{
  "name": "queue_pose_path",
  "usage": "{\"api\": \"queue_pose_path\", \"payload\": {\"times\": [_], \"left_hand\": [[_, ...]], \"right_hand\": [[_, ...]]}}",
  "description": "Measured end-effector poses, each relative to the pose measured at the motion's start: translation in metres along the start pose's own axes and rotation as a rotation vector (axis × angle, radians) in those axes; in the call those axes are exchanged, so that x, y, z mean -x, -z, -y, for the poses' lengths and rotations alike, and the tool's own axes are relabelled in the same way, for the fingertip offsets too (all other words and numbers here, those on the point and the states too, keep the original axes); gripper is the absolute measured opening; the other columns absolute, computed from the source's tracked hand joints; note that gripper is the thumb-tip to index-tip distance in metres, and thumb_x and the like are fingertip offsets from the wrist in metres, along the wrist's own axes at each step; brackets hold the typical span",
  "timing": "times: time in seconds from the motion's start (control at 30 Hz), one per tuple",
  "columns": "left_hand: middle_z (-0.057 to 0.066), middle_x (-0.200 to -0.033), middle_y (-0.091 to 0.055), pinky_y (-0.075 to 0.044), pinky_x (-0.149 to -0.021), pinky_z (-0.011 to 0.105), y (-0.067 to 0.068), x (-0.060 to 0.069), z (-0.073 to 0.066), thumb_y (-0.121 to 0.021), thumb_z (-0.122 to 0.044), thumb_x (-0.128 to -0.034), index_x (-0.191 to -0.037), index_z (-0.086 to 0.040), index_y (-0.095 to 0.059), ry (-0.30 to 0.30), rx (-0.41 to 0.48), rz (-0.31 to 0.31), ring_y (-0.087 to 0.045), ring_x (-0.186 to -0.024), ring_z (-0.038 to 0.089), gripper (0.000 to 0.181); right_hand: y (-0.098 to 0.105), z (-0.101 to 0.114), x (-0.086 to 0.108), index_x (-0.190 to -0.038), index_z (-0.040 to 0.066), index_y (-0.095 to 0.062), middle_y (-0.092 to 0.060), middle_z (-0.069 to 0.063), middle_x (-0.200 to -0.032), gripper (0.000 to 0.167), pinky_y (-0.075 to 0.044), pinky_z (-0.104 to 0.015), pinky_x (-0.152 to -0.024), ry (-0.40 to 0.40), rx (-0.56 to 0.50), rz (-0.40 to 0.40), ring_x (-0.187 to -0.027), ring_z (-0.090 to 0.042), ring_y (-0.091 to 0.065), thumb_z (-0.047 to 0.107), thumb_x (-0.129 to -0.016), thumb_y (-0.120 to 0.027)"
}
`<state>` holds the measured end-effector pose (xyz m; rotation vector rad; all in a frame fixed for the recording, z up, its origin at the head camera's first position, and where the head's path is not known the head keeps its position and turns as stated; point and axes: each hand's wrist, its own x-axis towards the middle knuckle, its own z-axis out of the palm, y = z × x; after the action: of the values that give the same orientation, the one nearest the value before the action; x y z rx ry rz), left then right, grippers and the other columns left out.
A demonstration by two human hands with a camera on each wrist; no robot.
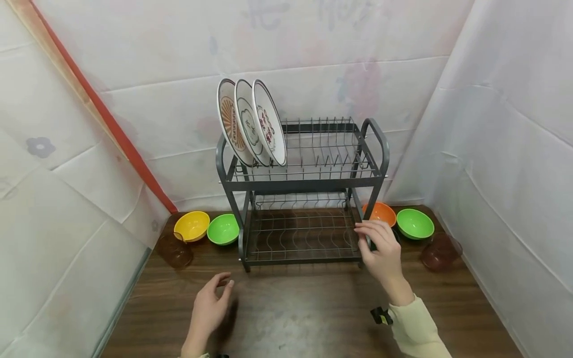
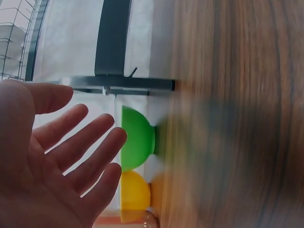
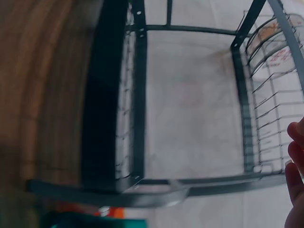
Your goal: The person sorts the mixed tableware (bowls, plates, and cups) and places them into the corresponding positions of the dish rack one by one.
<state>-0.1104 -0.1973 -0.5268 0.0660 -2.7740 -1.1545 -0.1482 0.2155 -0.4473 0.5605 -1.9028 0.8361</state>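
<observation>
A dark two-tier metal dish rack (image 1: 309,186) stands on the table. Three patterned plates, one with a sunburst (image 1: 227,114), a middle one (image 1: 245,114) and one with red characters (image 1: 273,124), stand upright in the upper tier's left slots. My left hand (image 1: 210,304) hovers over the table before the rack's left front leg; its fingers (image 2: 80,147) are loosely spread and hold nothing. Beside the rack's right front post is my right hand (image 1: 381,248), fingers slightly bent, nothing visible in its grasp. Whether it touches the post I cannot tell. Only its fingertips (image 3: 295,137) show in the right wrist view.
Left of the rack sit a yellow bowl (image 1: 192,226), a green bowl (image 1: 223,229) and a brown see-through cup (image 1: 176,253). On the right are an orange bowl (image 1: 382,213), another green bowl (image 1: 415,223), a reddish see-through cup (image 1: 440,253) and a partly hidden teal object (image 3: 95,221).
</observation>
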Motion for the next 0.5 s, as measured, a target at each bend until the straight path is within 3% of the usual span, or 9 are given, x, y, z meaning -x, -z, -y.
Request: {"api": "queue_pose_path", "payload": {"times": [0.1,0.23,0.3,0.5], "left_hand": [[0.009,-0.108,-0.072,-0.049,-0.071,0.037,-0.006,0.002,-0.004,-0.066,-0.02,-0.0977,-0.121,-0.01,-0.067,-0.03,0.026,0.009,-0.05,-0.055,0.013,0.025],[0.007,-0.108,-0.072,-0.049,-0.09,0.051,-0.013,0.003,-0.008,-0.066,-0.018,-0.0975,-0.12,-0.008,-0.067,-0.068,0.066,0.024,-0.067,-0.085,0.021,0.025],[0.007,-0.109,-0.072,-0.05,-0.089,0.051,-0.016,0.003,-0.009,-0.066,-0.019,-0.0977,-0.12,-0.008,-0.068,-0.072,0.09,0.037,-0.067,-0.102,0.025,0.024],[0.002,-0.107,-0.072,-0.054,-0.082,0.044,-0.026,0.001,-0.013,-0.066,-0.017,-0.0976,-0.118,-0.01,-0.068,-0.059,0.148,0.071,-0.067,-0.098,0.02,0.022]], "right_hand": [[0.006,-0.007,0.013,-0.093,0.003,-0.076,-0.073,-0.01,-0.099,0.017,-0.041,-0.025,-0.099,-0.037,0.017,-0.008,-0.098,-0.033,-0.062,-0.003,-0.084,-0.064],[0.015,-0.018,0.026,-0.092,0.002,-0.076,-0.073,-0.012,-0.098,0.02,-0.041,-0.022,-0.097,-0.075,0.027,-0.033,-0.096,-0.033,-0.062,-0.008,-0.08,-0.064],[0.02,-0.024,0.032,-0.091,0.001,-0.076,-0.073,-0.014,-0.096,0.022,-0.041,-0.021,-0.097,-0.099,0.039,-0.047,-0.096,-0.033,-0.062,-0.011,-0.079,-0.064],[0.034,-0.045,0.051,-0.09,-0.001,-0.075,-0.073,-0.016,-0.098,0.024,-0.038,-0.016,-0.1,-0.191,0.114,-0.05,-0.096,-0.034,-0.063,-0.019,-0.077,-0.065]]}}
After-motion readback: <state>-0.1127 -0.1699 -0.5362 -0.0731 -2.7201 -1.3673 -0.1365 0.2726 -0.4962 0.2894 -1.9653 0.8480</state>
